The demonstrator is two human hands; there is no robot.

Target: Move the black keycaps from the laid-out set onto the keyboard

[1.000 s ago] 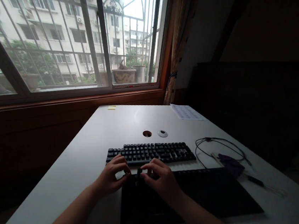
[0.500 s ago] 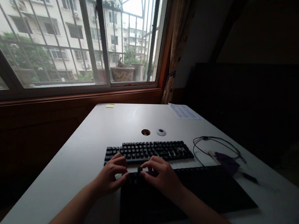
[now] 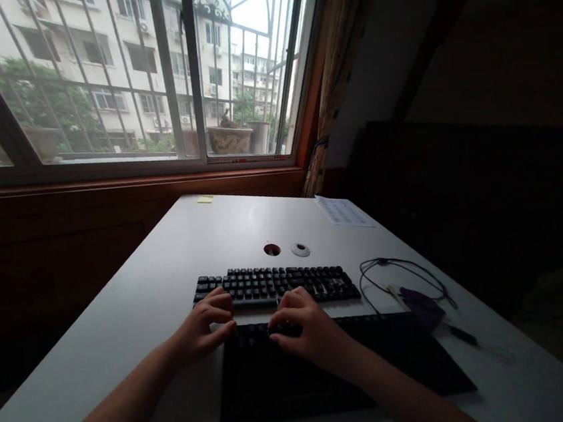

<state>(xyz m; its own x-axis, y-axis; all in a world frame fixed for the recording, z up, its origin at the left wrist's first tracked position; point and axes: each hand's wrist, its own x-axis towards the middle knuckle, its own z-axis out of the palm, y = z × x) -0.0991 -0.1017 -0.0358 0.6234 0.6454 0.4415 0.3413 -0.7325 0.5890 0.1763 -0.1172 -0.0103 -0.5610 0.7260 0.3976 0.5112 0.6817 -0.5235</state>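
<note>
On the white desk lies a flat black panel [image 3: 290, 385], with a row of black keycaps [image 3: 254, 335] along its far edge. At the left end of this row rests my left hand [image 3: 207, 323], fingers bent and partly apart, its thumb and index tips near the end keycaps. My right hand [image 3: 313, 325] curls over the row farther right, thumb and index closed around a black keycap [image 3: 284, 329] that the fingers partly hide. Just beyond both hands stands a black keyboard [image 3: 269, 283]; some of its key places at the right look bare.
Right of the panel are a coiled black cable [image 3: 402, 262], a purple cloth item [image 3: 422, 307] and a thin dark tool [image 3: 460, 335]. Farther back lie a round grommet cover [image 3: 300, 250], a desk hole [image 3: 272, 249], printed paper [image 3: 344, 211] and a yellow note [image 3: 205, 199].
The keycap pinched upright in my right hand has come down into the row. My right hand has lowered over it; my left hand has shifted slightly left. The view has moved a little.
</note>
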